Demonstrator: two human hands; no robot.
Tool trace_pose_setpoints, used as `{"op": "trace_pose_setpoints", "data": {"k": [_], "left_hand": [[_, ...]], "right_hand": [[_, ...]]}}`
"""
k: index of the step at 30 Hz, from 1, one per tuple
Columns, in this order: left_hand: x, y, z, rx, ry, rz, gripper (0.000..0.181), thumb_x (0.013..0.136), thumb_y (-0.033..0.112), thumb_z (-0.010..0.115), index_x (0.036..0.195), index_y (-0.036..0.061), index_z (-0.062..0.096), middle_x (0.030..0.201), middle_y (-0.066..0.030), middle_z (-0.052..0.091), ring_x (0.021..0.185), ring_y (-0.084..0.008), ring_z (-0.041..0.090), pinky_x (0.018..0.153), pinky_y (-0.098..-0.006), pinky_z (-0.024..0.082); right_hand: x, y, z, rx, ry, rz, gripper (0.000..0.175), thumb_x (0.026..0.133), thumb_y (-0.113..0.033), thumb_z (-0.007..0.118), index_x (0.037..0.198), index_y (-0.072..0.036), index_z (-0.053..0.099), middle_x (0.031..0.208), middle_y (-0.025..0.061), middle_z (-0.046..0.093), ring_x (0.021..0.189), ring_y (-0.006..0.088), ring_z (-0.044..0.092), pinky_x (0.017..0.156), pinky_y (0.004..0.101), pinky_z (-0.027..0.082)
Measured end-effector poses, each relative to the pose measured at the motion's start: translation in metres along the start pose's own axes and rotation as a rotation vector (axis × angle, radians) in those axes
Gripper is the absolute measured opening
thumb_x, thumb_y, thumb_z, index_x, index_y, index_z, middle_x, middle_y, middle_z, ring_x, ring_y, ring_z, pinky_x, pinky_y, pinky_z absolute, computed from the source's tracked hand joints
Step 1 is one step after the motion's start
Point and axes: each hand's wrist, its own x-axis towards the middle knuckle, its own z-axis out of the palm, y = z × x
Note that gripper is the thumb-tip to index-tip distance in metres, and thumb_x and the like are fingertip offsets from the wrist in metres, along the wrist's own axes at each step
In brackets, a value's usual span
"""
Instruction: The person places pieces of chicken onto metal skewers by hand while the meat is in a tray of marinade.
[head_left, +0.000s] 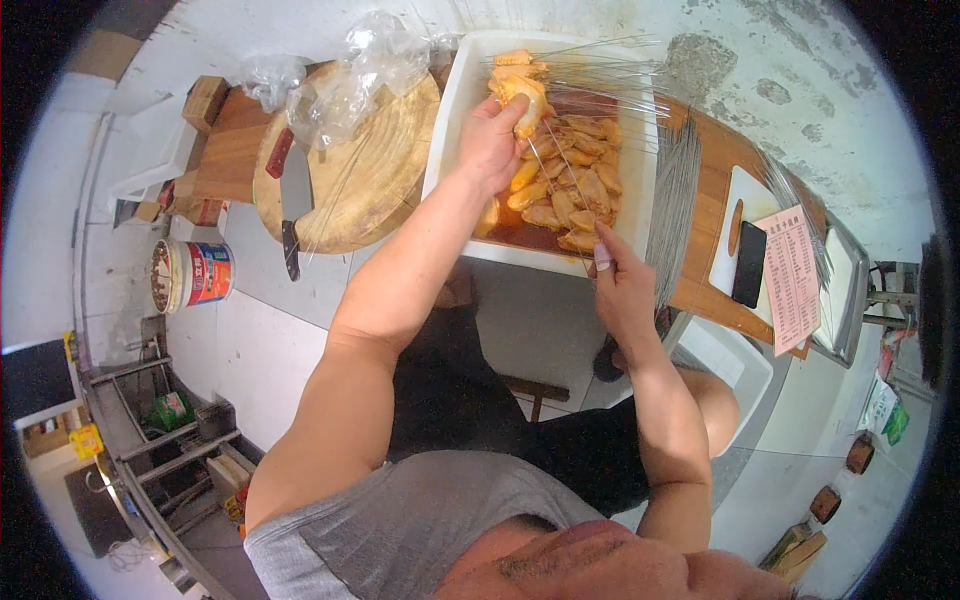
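Observation:
My left hand (491, 142) pinches a marinated chicken wing (531, 109) over the far left part of a white plastic tub (442, 161). Two thin metal skewers (561, 146) slant down from that wing towards my right hand (624, 289). The right fingers, one with a pale wrap on its tip, close on the skewers' lower ends near the tub's front rim. More marinated chicken wings (581, 180) lie in reddish liquid in the tub. Across its far right corner rest several metal skewers (600, 75), some reaching the wings near my left hand.
Left of the tub, a round wooden chopping block (390, 172) bears a cleaver (296, 180), a smaller knife (290, 247) and clear plastic bags (375, 60). To the right lie a skewer bundle (679, 202), a white cutting board (724, 247), a phone (748, 266) and a printed pink sheet (793, 281).

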Motion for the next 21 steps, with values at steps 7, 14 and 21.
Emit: {"op": "trace_pose_setpoints", "data": {"k": [7,14,21], "left_hand": [[0.001,-0.016,-0.002,0.155,-0.030,-0.070,0.018,0.093,0.015,0.055,0.108,0.0055,0.057,0.100,-0.0061,0.065,0.088,-0.0161,0.064,0.075,-0.0306,0.055],[-0.010,-0.014,0.013,0.223,0.011,-0.100,0.017,0.093,0.012,0.054,0.109,0.0060,0.057,0.099,-0.0053,0.065,0.086,-0.0155,0.063,0.072,-0.0303,0.054],[-0.004,-0.023,0.004,0.205,-0.010,-0.059,0.018,0.093,0.012,0.053,0.108,0.0025,0.056,0.097,-0.0074,0.064,0.085,-0.0169,0.064,0.073,-0.0312,0.054]], "right_hand": [[0.004,-0.011,0.003,0.158,-0.044,0.158,0.033,0.095,-0.020,0.051,0.124,-0.005,0.056,0.072,0.0080,0.058,0.066,0.0127,0.054,0.065,0.0259,0.046],[0.010,-0.016,0.007,0.400,-0.069,0.252,0.032,0.096,-0.017,0.051,0.123,-0.002,0.056,0.076,0.0017,0.057,0.067,0.0094,0.051,0.063,0.0236,0.044],[0.013,-0.016,0.015,0.428,-0.083,0.253,0.033,0.096,-0.017,0.051,0.125,-0.002,0.055,0.071,-0.0004,0.053,0.064,0.0077,0.048,0.058,0.0224,0.042]]}}
